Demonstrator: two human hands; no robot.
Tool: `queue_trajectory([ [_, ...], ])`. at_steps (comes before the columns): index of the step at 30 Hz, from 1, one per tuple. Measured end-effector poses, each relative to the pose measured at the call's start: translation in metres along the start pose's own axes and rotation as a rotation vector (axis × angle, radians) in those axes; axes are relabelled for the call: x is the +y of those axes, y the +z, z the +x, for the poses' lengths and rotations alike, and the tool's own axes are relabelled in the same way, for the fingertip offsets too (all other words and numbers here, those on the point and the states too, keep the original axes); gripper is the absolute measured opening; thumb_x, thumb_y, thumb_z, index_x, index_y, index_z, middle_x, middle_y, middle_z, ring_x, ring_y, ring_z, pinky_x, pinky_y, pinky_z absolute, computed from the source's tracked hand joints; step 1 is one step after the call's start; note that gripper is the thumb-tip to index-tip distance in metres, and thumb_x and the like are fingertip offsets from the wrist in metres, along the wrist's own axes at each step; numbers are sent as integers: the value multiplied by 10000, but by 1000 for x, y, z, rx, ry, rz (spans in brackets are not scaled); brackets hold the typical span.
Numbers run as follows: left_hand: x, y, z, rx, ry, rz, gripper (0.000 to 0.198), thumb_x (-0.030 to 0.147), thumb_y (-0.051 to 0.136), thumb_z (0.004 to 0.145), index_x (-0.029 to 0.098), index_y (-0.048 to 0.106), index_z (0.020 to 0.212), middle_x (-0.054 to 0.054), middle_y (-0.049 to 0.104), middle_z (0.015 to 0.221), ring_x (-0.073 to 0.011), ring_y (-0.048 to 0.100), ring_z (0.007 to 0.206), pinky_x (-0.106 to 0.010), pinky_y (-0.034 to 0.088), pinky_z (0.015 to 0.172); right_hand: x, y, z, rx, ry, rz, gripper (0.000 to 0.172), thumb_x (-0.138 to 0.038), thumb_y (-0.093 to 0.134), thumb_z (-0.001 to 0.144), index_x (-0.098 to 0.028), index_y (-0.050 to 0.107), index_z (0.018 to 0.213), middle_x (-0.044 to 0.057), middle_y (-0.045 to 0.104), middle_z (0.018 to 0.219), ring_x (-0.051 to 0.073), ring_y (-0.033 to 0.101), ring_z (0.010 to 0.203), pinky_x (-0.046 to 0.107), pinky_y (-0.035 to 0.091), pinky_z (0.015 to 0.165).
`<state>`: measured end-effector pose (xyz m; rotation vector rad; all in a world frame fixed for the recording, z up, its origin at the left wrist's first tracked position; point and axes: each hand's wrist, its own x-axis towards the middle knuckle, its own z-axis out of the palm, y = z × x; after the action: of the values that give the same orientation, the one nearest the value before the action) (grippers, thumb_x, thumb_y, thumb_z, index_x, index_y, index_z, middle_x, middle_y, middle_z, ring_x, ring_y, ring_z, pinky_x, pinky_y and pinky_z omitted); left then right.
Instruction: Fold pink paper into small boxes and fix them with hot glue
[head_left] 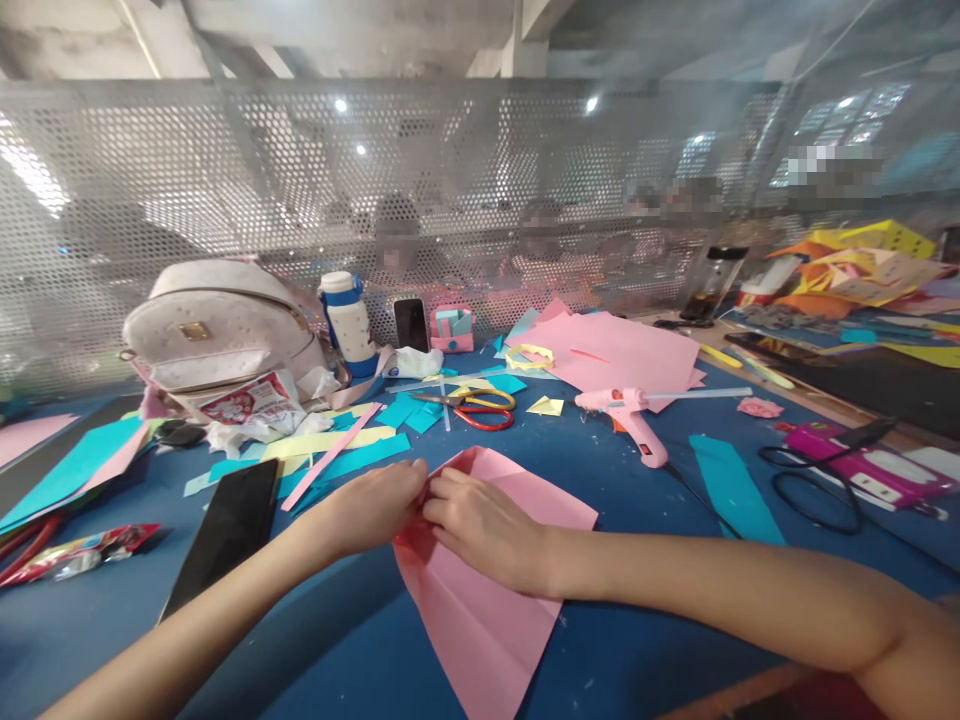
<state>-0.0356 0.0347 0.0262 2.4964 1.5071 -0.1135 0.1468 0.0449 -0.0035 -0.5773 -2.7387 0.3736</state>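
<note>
A sheet of pink paper [502, 620] lies at the front middle of the blue table, with a crease running along it and its left edge raised. At that raised edge my left hand [382, 507] is closed, its fingers pinching the paper. My right hand [484, 525] meets it there, fingers bent over the same edge and the palm above the sheet. The fingertips of both hands are partly hidden. Just beyond the sheet lie scissors [484, 402] with red and yellow handles. To the right rests a pink glue gun [634, 420] with a clear glue stick in its back.
Left of the hands is a black phone [225, 525]. Behind it stand a pale backpack [217, 325] and a bottle [349, 325]. More pink sheets [622, 350] lie at the back, near a perforated screen [465, 160]. A magenta power strip [862, 465] with cables sits right.
</note>
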Motion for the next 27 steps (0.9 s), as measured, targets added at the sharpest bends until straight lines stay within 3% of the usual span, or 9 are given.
queue_trajectory([
  [10, 1, -5, 0, -30, 23, -9, 146, 130, 348, 858, 169, 488, 846, -79, 613, 858, -190, 576, 741, -294, 411, 640, -1, 3, 1, -11, -40, -15, 198, -92, 479, 914, -128, 672, 895, 87, 617, 960, 183, 548, 916, 292, 467, 802],
  [22, 1, -4, -2, -26, 18, -16, 128, 142, 353, 874, 167, 476, 849, -80, 608, 855, -199, 580, 736, -297, 402, 623, -5, -10, 0, -62, -72, 0, 191, -102, 503, 907, -128, 692, 907, 85, 640, 958, 188, 557, 943, 291, 459, 821],
  [27, -2, -2, -1, -30, 17, -19, 150, 121, 345, 874, 162, 489, 878, -95, 628, 897, -203, 592, 784, -304, 425, 676, -5, -13, -2, -43, -67, 37, 153, -170, 526, 925, -145, 678, 922, 73, 629, 975, 178, 558, 932, 280, 454, 807],
])
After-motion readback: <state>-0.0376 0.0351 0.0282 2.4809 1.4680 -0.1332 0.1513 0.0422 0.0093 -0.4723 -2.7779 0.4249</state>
